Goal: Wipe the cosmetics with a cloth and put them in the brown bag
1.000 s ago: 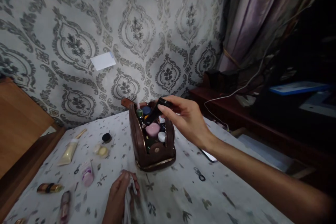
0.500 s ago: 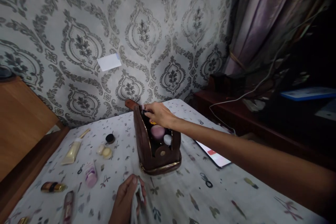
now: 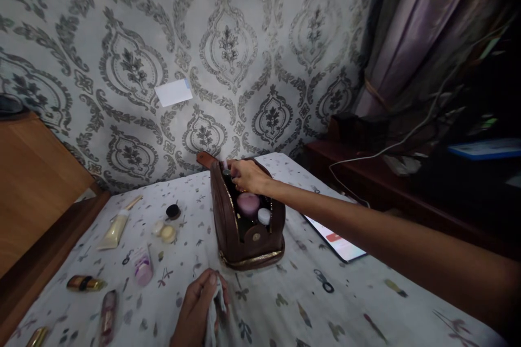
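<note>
A brown toiletry bag (image 3: 228, 227) stands unzipped on the patterned sheet. Inside it I see a pink round-topped container (image 3: 248, 204) and a small white-lidded jar (image 3: 264, 216). My right hand (image 3: 249, 176) reaches into the bag's far end, fingers curled down beside a dark-capped item (image 3: 226, 173); what they grip is hidden. In front of the bag, my left hand (image 3: 197, 303) is closed around a crumpled white cloth (image 3: 212, 317).
To the left lie a cream tube (image 3: 115, 232), a black lid (image 3: 173, 211), a small yellowish jar (image 3: 167, 233), a pink-capped tube (image 3: 142, 268), a gold-and-black bottle (image 3: 84, 283) and a pinkish tube (image 3: 108, 317). A lit tablet (image 3: 337, 238) rests under my right forearm.
The whole view has shifted slightly. My right hand stays in the bag's far end, its fingers a little more curled. My left hand keeps hold of the cloth.
</note>
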`<state>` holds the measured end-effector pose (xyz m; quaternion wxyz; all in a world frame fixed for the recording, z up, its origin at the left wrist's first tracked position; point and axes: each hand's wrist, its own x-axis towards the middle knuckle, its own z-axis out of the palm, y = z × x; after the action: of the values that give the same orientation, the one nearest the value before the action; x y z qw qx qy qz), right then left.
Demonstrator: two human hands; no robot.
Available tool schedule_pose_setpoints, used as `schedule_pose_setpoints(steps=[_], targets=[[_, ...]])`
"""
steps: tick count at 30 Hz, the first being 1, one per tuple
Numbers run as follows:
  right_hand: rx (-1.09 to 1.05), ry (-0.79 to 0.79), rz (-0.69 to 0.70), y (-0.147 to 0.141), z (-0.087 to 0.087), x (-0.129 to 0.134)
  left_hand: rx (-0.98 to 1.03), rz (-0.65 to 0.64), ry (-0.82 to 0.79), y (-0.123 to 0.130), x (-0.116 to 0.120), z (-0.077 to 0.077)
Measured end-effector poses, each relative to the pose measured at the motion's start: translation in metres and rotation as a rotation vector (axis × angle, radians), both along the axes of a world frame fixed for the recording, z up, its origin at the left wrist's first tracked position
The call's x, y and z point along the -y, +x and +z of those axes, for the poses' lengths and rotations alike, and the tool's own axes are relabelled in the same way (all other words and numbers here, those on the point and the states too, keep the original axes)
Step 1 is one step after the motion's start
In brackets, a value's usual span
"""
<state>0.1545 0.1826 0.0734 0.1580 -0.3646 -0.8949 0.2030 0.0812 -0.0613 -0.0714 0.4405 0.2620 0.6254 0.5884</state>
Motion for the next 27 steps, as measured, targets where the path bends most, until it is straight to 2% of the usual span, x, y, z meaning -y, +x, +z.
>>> schedule_pose_setpoints(steps=[5, 9, 10, 13, 17, 20, 22, 27], targets=[[-0.015, 0.063, 0.002, 0.006, 0.005, -0.003, 0.015, -0.043, -0.022, -0.006, 0.000, -0.007], [-0.092, 0.128, 0.073, 0.018, 0.007, 0.012, -0.040, -0.068, 0.033, -0.009, 0.001, 0.006], [-0.183, 0.181, 0.110, 0.021, 0.006, 0.020, -0.051, -0.061, 0.055, -0.011, 0.000, 0.012], [-0.434, 0.266, 0.342, 0.030, -0.004, 0.051, -0.030, 0.006, 0.093, -0.020, 0.000, 0.027], [-0.483, 0.221, 0.630, 0.035, -0.031, 0.101, -0.053, 0.085, 0.107, -0.041, 0.003, 0.038], [-0.439, 0.185, 0.756, 0.030, -0.058, 0.131, -0.436, 0.094, -0.002, -0.070, 0.006, 0.043], [-0.409, 0.106, 0.778, 0.025, -0.074, 0.145, -0.733, 0.120, -0.126, -0.098, 0.008, 0.048], [-0.343, -0.168, 0.705, 0.014, -0.100, 0.173, -1.034, 0.310, -0.387, -0.187, 0.013, 0.061]])
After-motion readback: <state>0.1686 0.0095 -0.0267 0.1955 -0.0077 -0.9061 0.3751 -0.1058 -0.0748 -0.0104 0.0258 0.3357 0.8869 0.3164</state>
